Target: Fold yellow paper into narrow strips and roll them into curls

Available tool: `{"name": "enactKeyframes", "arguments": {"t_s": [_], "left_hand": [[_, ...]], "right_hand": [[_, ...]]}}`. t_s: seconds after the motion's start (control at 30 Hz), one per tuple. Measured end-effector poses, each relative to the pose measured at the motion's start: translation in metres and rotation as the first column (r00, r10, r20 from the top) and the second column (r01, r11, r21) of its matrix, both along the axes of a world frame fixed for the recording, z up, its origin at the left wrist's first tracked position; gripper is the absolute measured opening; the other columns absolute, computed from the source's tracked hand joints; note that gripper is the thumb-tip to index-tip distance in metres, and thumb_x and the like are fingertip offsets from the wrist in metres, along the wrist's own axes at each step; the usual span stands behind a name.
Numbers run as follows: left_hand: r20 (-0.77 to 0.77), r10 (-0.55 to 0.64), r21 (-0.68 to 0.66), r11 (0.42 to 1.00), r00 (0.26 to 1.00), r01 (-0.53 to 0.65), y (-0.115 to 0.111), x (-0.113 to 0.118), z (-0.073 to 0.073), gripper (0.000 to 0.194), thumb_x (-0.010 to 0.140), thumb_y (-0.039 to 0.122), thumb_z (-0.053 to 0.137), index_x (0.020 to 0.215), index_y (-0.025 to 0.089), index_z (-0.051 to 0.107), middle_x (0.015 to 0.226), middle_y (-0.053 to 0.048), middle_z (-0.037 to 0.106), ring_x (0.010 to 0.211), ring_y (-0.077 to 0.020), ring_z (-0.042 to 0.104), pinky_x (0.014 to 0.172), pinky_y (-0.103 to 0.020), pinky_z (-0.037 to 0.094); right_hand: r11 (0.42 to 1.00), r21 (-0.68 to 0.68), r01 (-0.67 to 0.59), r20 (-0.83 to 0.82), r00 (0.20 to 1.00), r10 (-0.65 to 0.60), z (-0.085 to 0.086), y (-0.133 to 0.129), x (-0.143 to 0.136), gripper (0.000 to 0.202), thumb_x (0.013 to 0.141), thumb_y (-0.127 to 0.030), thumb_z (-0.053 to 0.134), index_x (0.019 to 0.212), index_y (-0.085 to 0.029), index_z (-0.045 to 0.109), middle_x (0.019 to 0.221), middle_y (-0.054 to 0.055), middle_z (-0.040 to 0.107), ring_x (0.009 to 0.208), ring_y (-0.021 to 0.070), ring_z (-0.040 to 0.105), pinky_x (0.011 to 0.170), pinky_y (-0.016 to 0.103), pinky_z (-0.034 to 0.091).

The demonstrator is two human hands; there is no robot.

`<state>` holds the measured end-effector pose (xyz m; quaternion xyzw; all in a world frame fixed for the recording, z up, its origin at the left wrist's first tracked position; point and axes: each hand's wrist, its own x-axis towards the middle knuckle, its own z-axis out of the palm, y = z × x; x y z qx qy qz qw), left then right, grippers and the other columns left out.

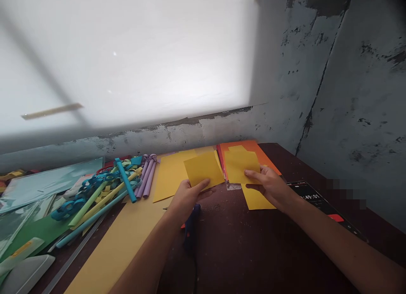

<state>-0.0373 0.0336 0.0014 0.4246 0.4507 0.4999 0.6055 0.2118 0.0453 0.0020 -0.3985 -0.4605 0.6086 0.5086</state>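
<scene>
In the head view, the left hand pinches the yellow left sheet at its one o'clock; the right hand pinches the right sheet at its ten o'clock, above the worktop. Both sheets seem light, thin, easily creased: best held gently near edges.
</scene>
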Motion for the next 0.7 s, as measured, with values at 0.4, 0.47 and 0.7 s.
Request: {"name": "enactKeyframes", "arguments": {"t_s": [0.4, 0.47, 0.7], "left_hand": [[-0.318, -0.241, 0.06, 0.96, 0.917, 0.273, -0.02, 0.018, 0.003, 0.043, 0.089, 0.053, 0.07, 0.11, 0.017, 0.079, 0.098, -0.008, 0.08, 0.097, -0.0278, 0.073, 0.082, -0.031, 0.056], [-0.345, -0.242, 0.09, 0.953, 0.907, 0.289, -0.021, 0.019, 0.003, 0.039, 0.087, 0.047, 0.074, 0.111, 0.016, 0.078, 0.106, -0.009, 0.079, 0.099, -0.0278, 0.072, 0.082, -0.031, 0.055], [-0.28, -0.2, 0.118, 0.963, 0.939, 0.24, -0.02, 0.022, 0.002, 0.036, 0.082, 0.037, 0.078, 0.111, 0.015, 0.078, 0.11, -0.011, 0.078, 0.104, -0.0292, 0.072, 0.088, -0.035, 0.055]], "right_hand": [[0.993, -0.03, -0.111, 0.137, 0.984, 0.114, -0.005, -0.012, -0.015, 0.043, 0.078, -0.042, 0.083, 0.112, -0.02, 0.07, 0.117, 0.01, 0.075, 0.096, 0.0238, 0.07, 0.075, 0.031, 0.055], [0.994, -0.017, -0.108, 0.13, 0.986, 0.109, -0.006, -0.013, -0.016, 0.044, 0.078, -0.043, 0.083, 0.112, -0.02, 0.068, 0.118, 0.01, 0.074, 0.095, 0.0231, 0.07, 0.079, 0.032, 0.056], [0.998, -0.018, -0.067, 0.104, 0.992, 0.068, -0.007, -0.012, -0.017, 0.048, 0.078, -0.043, 0.083, 0.117, -0.023, 0.062, 0.123, 0.009, 0.071, 0.094, 0.0224, 0.071, 0.075, 0.031, 0.058]]}}
